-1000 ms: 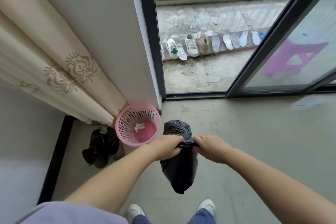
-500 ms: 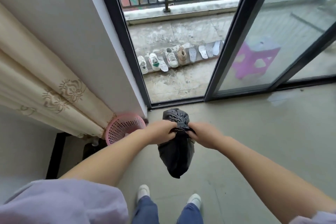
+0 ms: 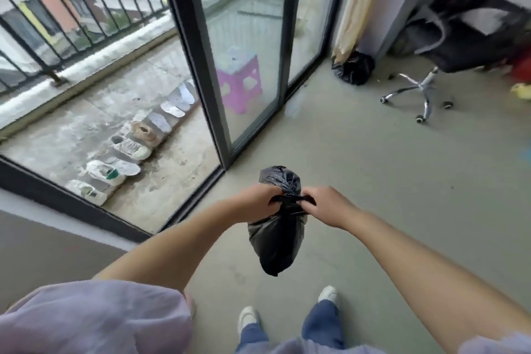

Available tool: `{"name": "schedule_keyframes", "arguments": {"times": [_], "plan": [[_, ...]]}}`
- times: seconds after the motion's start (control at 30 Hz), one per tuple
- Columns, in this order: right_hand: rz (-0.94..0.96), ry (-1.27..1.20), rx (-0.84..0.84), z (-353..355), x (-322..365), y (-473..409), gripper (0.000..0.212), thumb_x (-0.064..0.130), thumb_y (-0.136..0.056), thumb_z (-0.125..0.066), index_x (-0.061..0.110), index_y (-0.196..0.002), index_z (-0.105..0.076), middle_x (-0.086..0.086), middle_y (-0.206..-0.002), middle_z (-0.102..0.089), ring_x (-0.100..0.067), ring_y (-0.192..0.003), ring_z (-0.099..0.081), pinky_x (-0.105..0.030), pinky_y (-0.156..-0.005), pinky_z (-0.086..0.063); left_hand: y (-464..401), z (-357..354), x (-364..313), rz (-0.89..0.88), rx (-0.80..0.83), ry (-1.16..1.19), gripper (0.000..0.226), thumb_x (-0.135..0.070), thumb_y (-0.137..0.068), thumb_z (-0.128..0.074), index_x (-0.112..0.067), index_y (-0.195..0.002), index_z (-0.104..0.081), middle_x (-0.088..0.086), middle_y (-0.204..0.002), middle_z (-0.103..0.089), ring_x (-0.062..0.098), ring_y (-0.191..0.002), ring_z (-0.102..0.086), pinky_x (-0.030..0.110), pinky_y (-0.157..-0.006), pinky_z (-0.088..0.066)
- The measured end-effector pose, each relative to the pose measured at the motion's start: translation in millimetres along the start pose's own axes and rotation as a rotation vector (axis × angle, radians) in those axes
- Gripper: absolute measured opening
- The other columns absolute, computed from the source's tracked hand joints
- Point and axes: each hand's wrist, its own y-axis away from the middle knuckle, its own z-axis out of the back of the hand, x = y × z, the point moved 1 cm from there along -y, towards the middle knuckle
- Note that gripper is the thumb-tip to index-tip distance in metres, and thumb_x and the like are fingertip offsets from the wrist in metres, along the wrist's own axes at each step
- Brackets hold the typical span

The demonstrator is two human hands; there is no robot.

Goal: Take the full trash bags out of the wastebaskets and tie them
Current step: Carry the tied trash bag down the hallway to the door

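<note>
Both your hands are clamped on the neck of the black trash bag [image 3: 277, 241]: your left hand [image 3: 258, 204] pinches the gathered plastic from one side and your right hand [image 3: 323, 205] from the other, knuckles up, with a short taut strand of bag stretched between them. Your forearms reach forward at about the same height, elbows bent, so the bag hangs free in the air above the floor [image 3: 373, 195], in front of your shoes [image 3: 288, 307]. This bag is clearly out of its wastebasket, and the puff of plastic above your grip suggests the neck is gathered; I judge you are mid-knot, pulling the ends apart to cinch it, though I cannot tell whether the knot is closed. A second black bag [image 3: 352, 67] sits on the floor by the curtain [image 3: 359, 3], well apart from you; whether it is tied or lines a basket I cannot tell, so it may be left to do.
</note>
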Motion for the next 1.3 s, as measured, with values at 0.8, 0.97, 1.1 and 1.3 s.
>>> {"name": "schedule_keyframes", "arguments": {"times": [0.8, 0.97, 1.1, 1.3], "plan": [[-0.884, -0.464, -0.565, -55.4, -218.8, 506.3, 0.025, 0.031, -0.095, -0.047, 0.008, -0.096, -0.055, -0.004, -0.072, -0.053, -0.016, -0.056, -0.043, -0.028, -0.053, -0.031, -21.5, -240.3, -481.2, -0.844, 0.525, -0.368, 0.012, -0.018, -0.087, -0.047, -0.013, -0.077, -0.049, 0.004, -0.072, -0.053, 0.022, -0.067, -0.050, 0.034, -0.060, -0.041], [-0.987, -0.459, -0.637, -56.1, -254.4, 587.4, 0.023, 0.030, -0.096, -0.047, 0.025, -0.074, -0.045, 0.005, -0.064, -0.047, -0.013, -0.053, -0.042, -0.027, -0.051, -0.030, -11.3, -283.2, -575.3, -0.935, 0.607, -0.411, 0.013, -0.017, -0.087, -0.046, -0.014, -0.075, -0.049, -0.002, -0.067, -0.048, 0.017, -0.061, -0.046, 0.028, -0.053, -0.035], [-1.062, -0.447, -0.686, -51.3, -287.8, 631.7, 0.022, 0.029, -0.096, -0.047, 0.015, -0.079, -0.045, 0.003, -0.062, -0.044, -0.014, -0.052, -0.039, -0.028, -0.051, -0.028, -17.9, -311.3, -637.2, -1.023, 0.645, -0.452, 0.016, -0.018, -0.088, -0.046, -0.016, -0.072, -0.047, -0.001, -0.067, -0.048, 0.015, -0.060, -0.044, 0.027, -0.052, -0.033], [-1.131, -0.432, -0.714, -35.3, -363.6, 665.0, 0.025, 0.028, -0.096, -0.047, 0.009, -0.079, -0.046, 0.001, -0.062, -0.043, -0.017, -0.055, -0.039, -0.030, -0.053, -0.027, -59.2, -345.3, -716.7, -1.152, 0.680, -0.541, 0.016, -0.019, -0.091, -0.045, -0.012, -0.077, -0.047, -0.001, -0.067, -0.046, 0.016, -0.061, -0.043, 0.026, -0.052, -0.031]]}}
